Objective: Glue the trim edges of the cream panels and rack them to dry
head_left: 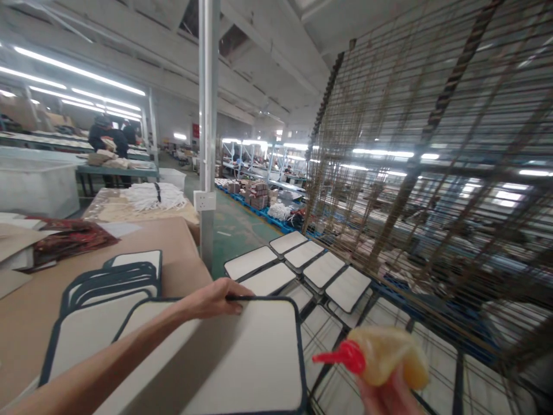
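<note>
My left hand grips the far edge of a large off-white panel with a dark rim and rounded corners, thumb on its face. Near the lower right, my right hand is closed on a yellowish squeeze bottle whose red nozzle points left. To the left, several similar dark-rimmed panels lie overlapping on a brown table. More pale panels rest in rows on a wire rack beyond the held panel.
Tilted wire mesh racks rise at the right. A metal post with a socket box stands ahead. White strips lie on a table behind. A person works at the far left, near a white bin.
</note>
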`<move>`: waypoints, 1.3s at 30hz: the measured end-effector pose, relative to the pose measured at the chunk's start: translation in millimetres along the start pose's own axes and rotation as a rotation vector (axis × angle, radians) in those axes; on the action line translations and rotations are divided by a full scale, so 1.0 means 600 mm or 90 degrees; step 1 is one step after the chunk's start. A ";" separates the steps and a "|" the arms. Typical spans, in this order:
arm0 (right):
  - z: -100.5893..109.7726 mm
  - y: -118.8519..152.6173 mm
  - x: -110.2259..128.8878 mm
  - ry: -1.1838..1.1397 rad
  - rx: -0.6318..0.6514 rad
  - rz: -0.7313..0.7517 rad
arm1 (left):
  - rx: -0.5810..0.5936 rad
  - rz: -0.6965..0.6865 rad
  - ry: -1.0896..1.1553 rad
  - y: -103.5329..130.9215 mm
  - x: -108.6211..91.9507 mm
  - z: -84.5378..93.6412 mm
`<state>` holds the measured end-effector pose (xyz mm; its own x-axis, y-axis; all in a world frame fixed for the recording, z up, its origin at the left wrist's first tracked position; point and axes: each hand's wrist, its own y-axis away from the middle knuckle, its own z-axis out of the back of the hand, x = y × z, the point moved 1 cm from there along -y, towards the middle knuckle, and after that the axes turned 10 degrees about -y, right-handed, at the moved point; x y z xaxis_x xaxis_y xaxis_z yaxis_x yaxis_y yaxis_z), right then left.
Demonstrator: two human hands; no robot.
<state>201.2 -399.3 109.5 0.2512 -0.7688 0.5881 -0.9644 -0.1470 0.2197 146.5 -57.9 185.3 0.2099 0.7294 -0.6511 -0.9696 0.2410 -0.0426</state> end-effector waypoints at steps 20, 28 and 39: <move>-0.070 -0.020 0.086 0.140 0.166 0.263 | 0.202 -0.030 0.175 0.026 -0.070 0.015; -0.052 -0.017 0.079 0.125 0.168 0.262 | 0.206 -0.032 0.211 0.015 -0.062 0.019; -0.063 0.007 0.080 0.215 0.195 0.165 | 0.225 -0.035 0.257 0.009 -0.045 0.024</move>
<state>212.5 -413.2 167.7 -0.0345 -0.5678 0.8225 -0.9655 -0.1936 -0.1741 137.6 -67.1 213.6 0.1261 0.4218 -0.8979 -0.8425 0.5234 0.1275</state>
